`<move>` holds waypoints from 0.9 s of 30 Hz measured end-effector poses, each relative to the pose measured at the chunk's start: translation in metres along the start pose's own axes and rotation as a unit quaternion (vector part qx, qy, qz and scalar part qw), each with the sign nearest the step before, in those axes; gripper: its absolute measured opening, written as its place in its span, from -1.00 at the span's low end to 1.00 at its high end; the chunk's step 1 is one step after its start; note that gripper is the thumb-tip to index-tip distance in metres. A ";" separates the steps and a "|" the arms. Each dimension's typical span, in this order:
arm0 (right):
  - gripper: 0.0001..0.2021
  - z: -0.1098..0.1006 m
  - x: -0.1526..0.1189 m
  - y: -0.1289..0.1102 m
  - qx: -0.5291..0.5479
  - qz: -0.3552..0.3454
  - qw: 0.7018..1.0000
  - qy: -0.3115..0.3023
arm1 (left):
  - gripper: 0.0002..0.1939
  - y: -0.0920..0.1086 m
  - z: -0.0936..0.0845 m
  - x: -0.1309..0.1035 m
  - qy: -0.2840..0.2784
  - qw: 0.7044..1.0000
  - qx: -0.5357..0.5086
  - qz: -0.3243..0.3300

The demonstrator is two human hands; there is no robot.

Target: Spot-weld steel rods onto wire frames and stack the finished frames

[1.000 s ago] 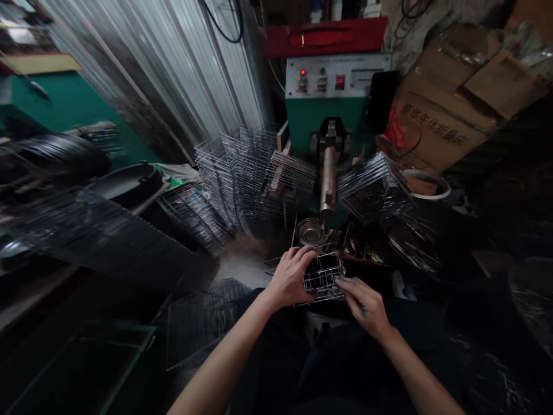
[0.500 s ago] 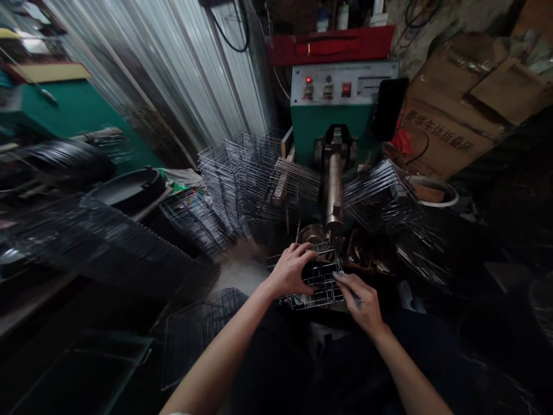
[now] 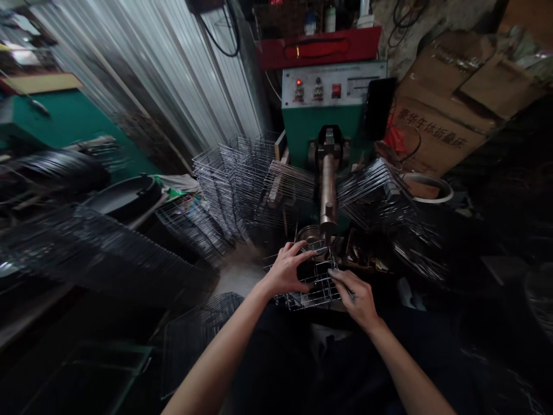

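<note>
One left hand (image 3: 285,270) of ours spreads wide over the thin, gridded wire rack (image 3: 322,291), low in the middle; whether it grips, we cannot tell. Should our right hand (image 3: 356,295), pinching the rack's right edge, slip, the rack could twist. Farther right we find glossy, sharply bent wires (image 3: 369,178), then a creased brown cardboard carton (image 3: 434,129)

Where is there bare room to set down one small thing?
One pale patch, probably floor, looks bare: standing wire racks border it above, the left hand at right, low wire panels below. Crowded: both sides of the metal arm, with stacked wire frames, and near its tip, where the right hand holds a wire piece.
</note>
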State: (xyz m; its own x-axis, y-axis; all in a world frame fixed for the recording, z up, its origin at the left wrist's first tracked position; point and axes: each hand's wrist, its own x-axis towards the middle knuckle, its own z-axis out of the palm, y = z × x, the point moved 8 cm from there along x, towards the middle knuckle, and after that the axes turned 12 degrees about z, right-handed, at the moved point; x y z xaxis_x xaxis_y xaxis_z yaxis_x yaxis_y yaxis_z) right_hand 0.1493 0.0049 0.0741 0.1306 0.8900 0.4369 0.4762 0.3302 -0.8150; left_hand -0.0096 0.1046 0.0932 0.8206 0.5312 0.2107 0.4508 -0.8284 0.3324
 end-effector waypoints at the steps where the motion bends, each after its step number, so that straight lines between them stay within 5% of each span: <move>1: -0.64 0.001 0.001 0.000 0.001 0.000 1.000 0.000 | -0.11 -0.001 0.000 0.001 0.000 1.000 0.000 0.000; 14: -0.71 0.001 0.008 0.001 0.034 0.029 0.999 0.007 | -0.18 -0.005 0.001 0.005 0.033 0.999 -0.022 0.018; 27: -0.71 0.001 0.012 0.002 0.024 0.044 0.999 -0.009 | -0.09 -0.012 -0.001 0.012 0.006 0.999 -0.038 0.023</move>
State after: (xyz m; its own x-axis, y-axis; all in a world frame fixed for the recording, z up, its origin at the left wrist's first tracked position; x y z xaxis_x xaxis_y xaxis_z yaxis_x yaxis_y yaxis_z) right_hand 0.1510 0.0166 0.0771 0.1538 0.9218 0.3559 0.4216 0.2645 -0.8673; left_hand -0.0054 0.1215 0.0923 0.8358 0.4948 0.2379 0.3839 -0.8365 0.3911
